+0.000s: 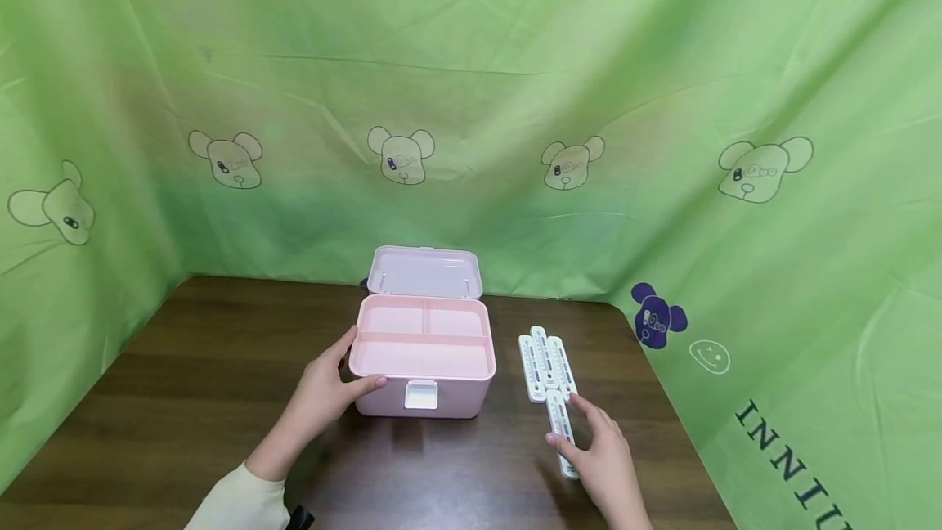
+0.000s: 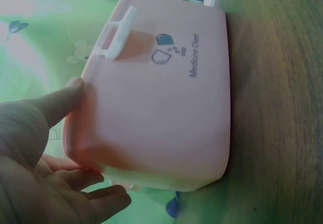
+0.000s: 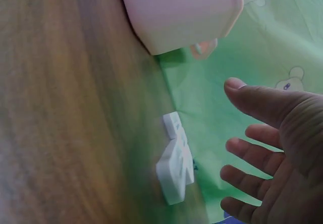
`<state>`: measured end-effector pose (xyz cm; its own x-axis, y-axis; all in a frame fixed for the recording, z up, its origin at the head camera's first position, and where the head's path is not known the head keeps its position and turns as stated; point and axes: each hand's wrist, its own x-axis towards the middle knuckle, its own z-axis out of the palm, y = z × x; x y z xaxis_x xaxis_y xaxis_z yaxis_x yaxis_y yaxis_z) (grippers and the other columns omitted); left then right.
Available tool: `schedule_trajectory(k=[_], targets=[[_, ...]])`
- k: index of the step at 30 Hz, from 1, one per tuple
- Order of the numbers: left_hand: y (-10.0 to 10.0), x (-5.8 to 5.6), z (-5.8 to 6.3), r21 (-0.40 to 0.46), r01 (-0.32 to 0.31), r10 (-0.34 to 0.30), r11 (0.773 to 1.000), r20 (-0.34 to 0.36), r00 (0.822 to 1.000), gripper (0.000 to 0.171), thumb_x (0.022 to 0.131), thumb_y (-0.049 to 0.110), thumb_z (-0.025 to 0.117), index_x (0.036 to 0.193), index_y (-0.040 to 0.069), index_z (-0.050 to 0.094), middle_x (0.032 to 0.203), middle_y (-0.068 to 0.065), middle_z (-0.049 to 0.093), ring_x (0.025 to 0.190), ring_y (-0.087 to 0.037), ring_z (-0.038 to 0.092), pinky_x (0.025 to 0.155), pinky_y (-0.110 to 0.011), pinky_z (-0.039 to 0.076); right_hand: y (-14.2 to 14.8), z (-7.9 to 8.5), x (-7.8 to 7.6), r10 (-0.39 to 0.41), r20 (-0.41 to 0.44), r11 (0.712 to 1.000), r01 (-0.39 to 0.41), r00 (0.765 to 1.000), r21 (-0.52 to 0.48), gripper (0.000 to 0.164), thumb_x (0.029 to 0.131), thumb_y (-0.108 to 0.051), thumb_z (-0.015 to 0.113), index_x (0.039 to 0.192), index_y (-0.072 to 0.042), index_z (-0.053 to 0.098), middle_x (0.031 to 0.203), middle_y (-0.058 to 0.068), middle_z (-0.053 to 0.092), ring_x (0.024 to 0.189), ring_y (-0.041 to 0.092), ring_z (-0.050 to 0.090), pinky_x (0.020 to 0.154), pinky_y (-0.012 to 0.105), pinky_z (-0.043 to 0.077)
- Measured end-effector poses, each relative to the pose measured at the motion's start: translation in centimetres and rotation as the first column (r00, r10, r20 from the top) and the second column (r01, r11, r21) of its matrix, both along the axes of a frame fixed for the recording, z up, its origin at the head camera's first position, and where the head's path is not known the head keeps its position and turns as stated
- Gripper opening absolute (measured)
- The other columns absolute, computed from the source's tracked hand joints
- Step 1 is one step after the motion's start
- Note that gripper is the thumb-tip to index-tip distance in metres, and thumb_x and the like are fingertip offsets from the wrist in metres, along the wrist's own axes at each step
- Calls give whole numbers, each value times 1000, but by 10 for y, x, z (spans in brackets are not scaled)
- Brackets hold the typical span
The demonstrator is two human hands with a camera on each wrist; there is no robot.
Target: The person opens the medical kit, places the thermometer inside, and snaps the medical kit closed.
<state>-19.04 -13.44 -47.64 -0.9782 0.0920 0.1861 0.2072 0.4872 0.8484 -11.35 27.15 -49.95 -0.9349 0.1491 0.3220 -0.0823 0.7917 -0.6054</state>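
A pink medicine box [image 1: 462, 395] marked "Medicine Chest" stands with its lid [image 1: 424, 272] tipped back. Inside its top is a divided tray [image 1: 427, 357]. My left hand [image 1: 327, 383] holds the box's front left corner, thumb on the front rim and fingers along the left side. Several flat white thermometers [image 1: 545, 357] with printed scales lie right of the box, side by side. The nearest thermometer [image 1: 561, 424] sits in front of the others. Over it hovers my right hand [image 1: 605, 455], thumb and fingers spread apart on either side; in the right wrist view the hand [image 3: 277, 148] holds nothing.
The box and thermometers are on a dark wooden table [image 1: 221, 366]. A green cloth [image 1: 471, 47] with bear faces hangs behind it and along both sides. A white latch [image 1: 421, 394] is on the box's front.
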Motion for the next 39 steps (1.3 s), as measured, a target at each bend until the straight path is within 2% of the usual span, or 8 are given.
schedule_trajectory(k=[6, 10, 17, 21, 25, 30, 34, 39], targets=[[0, 3, 2, -10, -15, 15, 1000, -2, 1000, 99, 80, 37, 89, 158, 2, 37, 154, -19, 49, 136, -40, 53, 108, -54, 46, 3, -9, 1, -5, 49, 1000, 6, 999, -16, 74, 75, -22, 91, 137, 3, 59, 132, 25, 65, 126, 48, 56, 104, 62, 42], [-1, 3, 6, -45, -22, 23, 999, 8, 1000, 98, 80, 40, 88, 156, 1, 40, 154, -20, 48, 135, -44, 52, 107, -56, 46, 4, -13, 3, -28, 125, 999, 30, 992, -14, 81, 74, -28, 92, 141, 3, 57, 136, 29, 61, 128, 50, 53, 106, 63, 40], [-4, 1, 18, -108, -26, 29, 994, 25, 999, 97, 77, 42, 89, 153, 0, 45, 148, -20, 55, 135, -36, 54, 107, -56, 45, 7, -21, 2, -57, 218, 997, 45, 974, 59, 93, 70, -37, 93, 143, 3, 54, 135, 27, 62, 121, 47, 56, 100, 63, 42], [-4, 1, 22, -117, -15, 19, 993, 35, 999, 97, 77, 43, 90, 153, 1, 45, 147, -18, 56, 128, -31, 58, 105, -54, 46, 9, -23, 4, -96, 234, 989, 67, 967, 129, 94, 68, -41, 93, 141, 4, 55, 128, 24, 66, 116, 47, 58, 96, 64, 42], [-3, 0, 23, -114, -11, 16, 993, 43, 999, 97, 77, 44, 89, 153, 1, 45, 148, -17, 55, 132, -32, 56, 106, -54, 46, 11, -22, 6, -132, 257, 980, 88, 957, 176, 91, 67, -46, 92, 137, 1, 60, 112, 15, 71, 105, 40, 60, 86, 57, 43], [-3, 1, 23, -111, -10, 15, 994, 52, 999, 98, 77, 44, 89, 153, 1, 45, 149, -17, 55, 129, -30, 57, 104, -53, 47, 13, -20, 8, -143, 280, 977, 89, 949, 195, 75, 69, -46, 91, 127, -5, 69, 92, 0, 68, 88, 28, 60, 76, 47, 42], [-4, 0, 23, -118, -10, 16, 993, 48, 999, 96, 77, 43, 89, 153, 2, 46, 148, -18, 56, 119, -28, 59, 100, -50, 48, 14, -18, 9, -155, 321, 972, 86, 934, 219, 76, 68, -51, 90, 126, -6, 69, 85, -3, 65, 83, 26, 59, 73, 49, 43], [-6, -1, 23, -137, -3, 10, 991, 48, 999, 96, 78, 42, 89, 153, 0, 45, 149, -20, 54, 129, -31, 58, 103, -53, 48, 13, -15, 11, -158, 354, 971, 79, 922, 227, 68, 71, -46, 89, 124, -7, 70, 81, -5, 65, 79, 22, 59, 69, 47, 44]])
